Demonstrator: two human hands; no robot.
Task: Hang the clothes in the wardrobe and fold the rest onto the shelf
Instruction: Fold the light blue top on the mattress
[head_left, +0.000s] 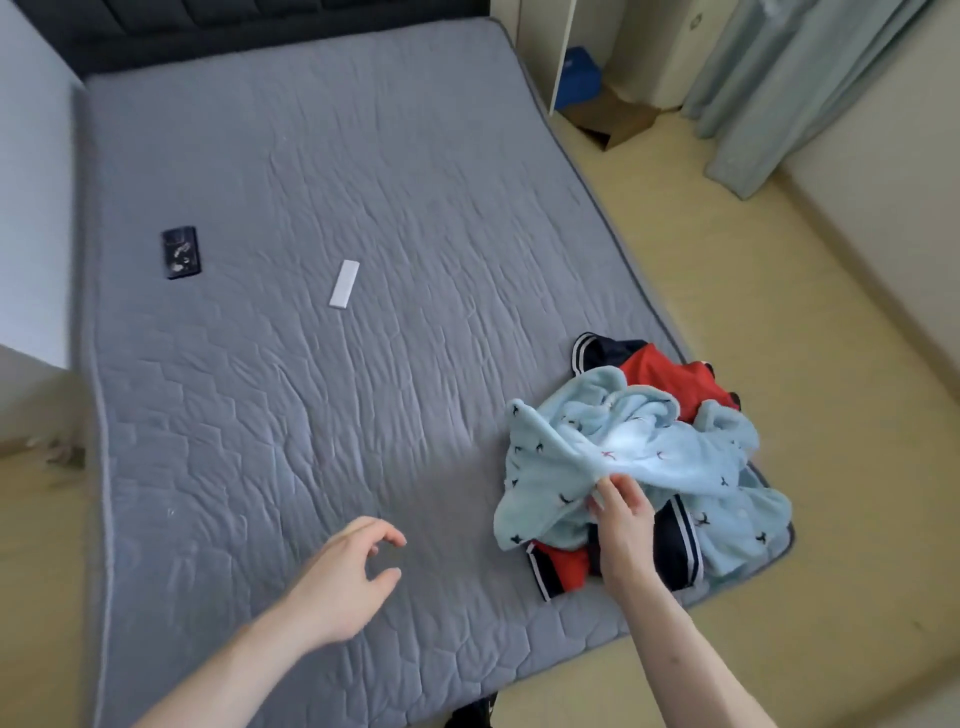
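Note:
A heap of clothes lies at the near right corner of the grey mattress (322, 415). On top is a fluffy light blue garment (639, 447) with small dark bird marks. Under it lies a red and navy garment (662, 371) with white stripes. My right hand (621, 512) pinches the near edge of the light blue garment and lifts it slightly. My left hand (348, 577) hovers over bare mattress to the left of the heap, fingers loosely curled, holding nothing.
A black phone (181, 252) and a white remote (344, 285) lie on the mattress further back. A white wardrobe panel (563, 57), a blue thing and flat cardboard (615, 122) stand at the far right. Pale curtains (779, 88) hang beside beige floor.

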